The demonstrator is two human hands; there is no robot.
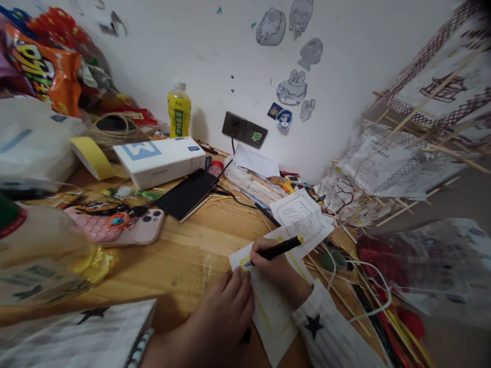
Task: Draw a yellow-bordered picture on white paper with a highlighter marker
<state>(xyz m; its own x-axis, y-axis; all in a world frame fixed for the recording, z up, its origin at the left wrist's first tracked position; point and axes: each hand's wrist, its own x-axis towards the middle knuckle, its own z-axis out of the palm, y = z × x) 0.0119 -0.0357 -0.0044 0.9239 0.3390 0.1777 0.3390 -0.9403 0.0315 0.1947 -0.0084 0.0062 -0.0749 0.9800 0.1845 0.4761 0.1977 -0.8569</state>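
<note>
**Yellow edging part-way along the sheet**

The sheet lies toward the tabletop's right edge, well in from the back edge. The right hand's grip pinches a black marker, its tip at the sheet's far-left corner. The left hand rests over the sheet's left side, fingers close together; I cannot tell whether it holds anything. Yellow strokes line several stretches; the middle looks mostly bare, so colouring seems unfinished.

btl: 冰糖雪梨 | wht box: M-like logo | orng bag: illeg. txt
</note>
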